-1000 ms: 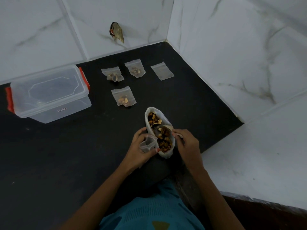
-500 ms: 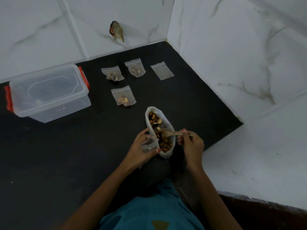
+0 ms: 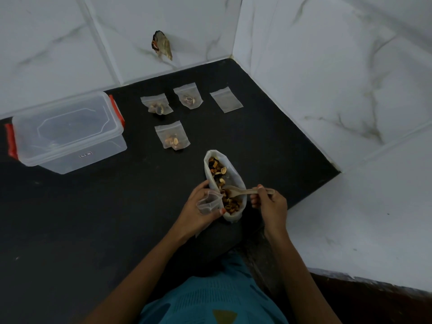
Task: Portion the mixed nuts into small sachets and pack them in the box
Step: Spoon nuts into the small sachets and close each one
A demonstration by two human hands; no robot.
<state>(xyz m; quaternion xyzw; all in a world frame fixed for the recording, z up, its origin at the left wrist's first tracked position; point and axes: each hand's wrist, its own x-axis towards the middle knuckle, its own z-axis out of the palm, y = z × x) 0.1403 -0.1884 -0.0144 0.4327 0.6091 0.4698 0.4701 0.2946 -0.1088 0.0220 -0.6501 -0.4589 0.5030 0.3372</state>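
Observation:
An open bag of mixed nuts (image 3: pixel 235 181) lies on the black counter (image 3: pixel 93 218) in front of me. My left hand (image 3: pixel 198 211) holds a small empty sachet (image 3: pixel 209 203) open at the bag's left side. My right hand (image 3: pixel 271 203) pinches a pale spoon (image 3: pixel 243 191) whose bowl rests in the nuts. Three filled sachets (image 3: pixel 173 136) (image 3: pixel 157 105) (image 3: pixel 189 98) and one empty sachet (image 3: pixel 226 99) lie farther back. A clear plastic box (image 3: pixel 67 134) with red clips and its lid on stands at the left.
White marble-look tiled walls (image 3: pixel 327 78) close the counter at the back and right. A small dark object (image 3: pixel 162 45) sticks to the back wall. The counter's front edge runs near my teal shirt (image 3: pixel 210 300).
My right hand drew back to the right and brought the spoon out across the bag, its bowl now lying in the nuts. My left hand kept the sachet in place.

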